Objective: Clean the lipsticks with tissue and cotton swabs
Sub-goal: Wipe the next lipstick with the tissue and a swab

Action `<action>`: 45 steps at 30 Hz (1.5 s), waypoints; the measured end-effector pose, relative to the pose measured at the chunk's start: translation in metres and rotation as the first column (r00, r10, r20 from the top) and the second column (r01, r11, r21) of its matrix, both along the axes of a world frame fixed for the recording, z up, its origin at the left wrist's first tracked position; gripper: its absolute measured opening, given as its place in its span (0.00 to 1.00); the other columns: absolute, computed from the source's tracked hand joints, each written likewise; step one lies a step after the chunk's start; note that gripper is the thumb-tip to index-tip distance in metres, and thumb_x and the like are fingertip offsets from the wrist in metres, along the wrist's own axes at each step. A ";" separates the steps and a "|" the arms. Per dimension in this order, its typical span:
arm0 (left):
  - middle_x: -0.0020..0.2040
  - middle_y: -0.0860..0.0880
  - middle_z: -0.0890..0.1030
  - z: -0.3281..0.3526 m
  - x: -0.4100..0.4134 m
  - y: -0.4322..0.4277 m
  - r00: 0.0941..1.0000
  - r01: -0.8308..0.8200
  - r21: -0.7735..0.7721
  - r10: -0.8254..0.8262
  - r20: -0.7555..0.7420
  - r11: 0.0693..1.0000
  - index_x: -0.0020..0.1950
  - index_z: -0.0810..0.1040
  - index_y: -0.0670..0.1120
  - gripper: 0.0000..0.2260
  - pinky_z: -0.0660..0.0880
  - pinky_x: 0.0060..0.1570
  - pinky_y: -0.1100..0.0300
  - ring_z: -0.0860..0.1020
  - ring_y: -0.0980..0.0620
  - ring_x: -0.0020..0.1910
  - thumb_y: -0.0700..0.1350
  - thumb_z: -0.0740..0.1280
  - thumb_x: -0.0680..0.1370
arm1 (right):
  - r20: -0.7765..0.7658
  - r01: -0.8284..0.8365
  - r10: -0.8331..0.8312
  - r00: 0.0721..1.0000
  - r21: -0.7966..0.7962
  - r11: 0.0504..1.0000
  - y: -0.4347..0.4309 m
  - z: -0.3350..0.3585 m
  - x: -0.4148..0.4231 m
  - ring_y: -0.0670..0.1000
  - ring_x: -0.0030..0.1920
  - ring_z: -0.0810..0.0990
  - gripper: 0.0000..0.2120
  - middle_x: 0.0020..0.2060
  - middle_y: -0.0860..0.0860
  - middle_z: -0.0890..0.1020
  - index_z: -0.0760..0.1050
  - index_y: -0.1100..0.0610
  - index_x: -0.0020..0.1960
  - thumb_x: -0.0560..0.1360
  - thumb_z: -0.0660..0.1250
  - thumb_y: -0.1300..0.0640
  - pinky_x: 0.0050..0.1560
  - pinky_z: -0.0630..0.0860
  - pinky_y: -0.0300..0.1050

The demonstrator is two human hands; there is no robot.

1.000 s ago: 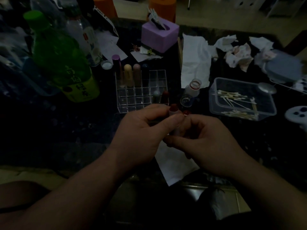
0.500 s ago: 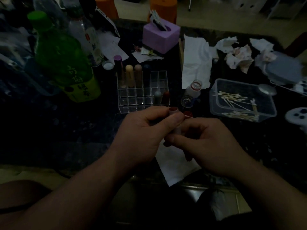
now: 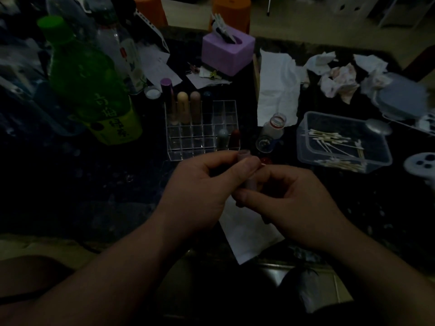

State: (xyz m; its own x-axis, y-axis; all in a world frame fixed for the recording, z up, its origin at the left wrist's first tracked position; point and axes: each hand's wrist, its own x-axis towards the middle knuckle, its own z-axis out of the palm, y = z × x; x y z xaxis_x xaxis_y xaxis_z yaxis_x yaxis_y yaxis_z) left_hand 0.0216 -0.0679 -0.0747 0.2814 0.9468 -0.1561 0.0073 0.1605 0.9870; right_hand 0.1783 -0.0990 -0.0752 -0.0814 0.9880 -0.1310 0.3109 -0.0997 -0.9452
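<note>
Left hand (image 3: 200, 184) pinches the lipstick (image 3: 243, 154) near its top, at frame centre. Right hand (image 3: 296, 198) curls round the tube's lower end, just beside it. The casing looks light, stiff and smooth, probably slippery; any colour stick inside would be soft and smear easily. Grip the casing with 1 hand at the base. Tissue (image 3: 247, 231) lies beneath.
</note>
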 end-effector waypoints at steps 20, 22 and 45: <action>0.50 0.46 0.86 -0.003 -0.013 0.017 0.918 -0.120 -0.434 0.266 0.294 0.893 0.59 0.83 0.50 0.12 0.80 0.55 0.51 0.83 0.47 0.49 0.42 0.61 0.82 | -0.035 0.042 -0.043 0.998 -0.032 0.999 -0.001 0.017 0.014 0.41 0.26 0.76 0.09 0.33 0.54 0.84 0.82 0.59 0.40 0.70 0.72 0.52 0.30 0.69 0.30; 0.53 0.45 0.86 -0.004 -0.010 0.015 0.924 -0.094 -0.418 0.235 0.301 0.904 0.62 0.80 0.50 0.13 0.82 0.52 0.51 0.85 0.46 0.52 0.41 0.61 0.82 | -0.005 -0.001 0.001 1.000 -0.037 0.999 -0.003 0.015 0.011 0.41 0.26 0.77 0.07 0.32 0.53 0.84 0.82 0.59 0.40 0.72 0.72 0.56 0.31 0.70 0.30; 0.52 0.48 0.86 -0.004 -0.012 0.008 0.976 -0.060 -0.104 0.080 0.205 0.993 0.56 0.83 0.49 0.13 0.80 0.58 0.50 0.84 0.49 0.54 0.41 0.70 0.73 | -0.054 0.057 -0.061 0.997 -0.067 0.996 0.001 0.012 0.002 0.39 0.26 0.77 0.03 0.28 0.44 0.81 0.84 0.57 0.44 0.73 0.72 0.58 0.29 0.70 0.29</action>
State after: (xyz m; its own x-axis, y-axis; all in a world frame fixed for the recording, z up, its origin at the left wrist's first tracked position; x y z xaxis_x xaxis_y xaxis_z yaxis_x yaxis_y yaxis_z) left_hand 0.0094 -0.0599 -0.0792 0.2507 0.9487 -0.1924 -0.2113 0.2476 0.9455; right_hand 0.1801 -0.0983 -0.0634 -0.0319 0.9809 -0.1919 0.2498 -0.1780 -0.9518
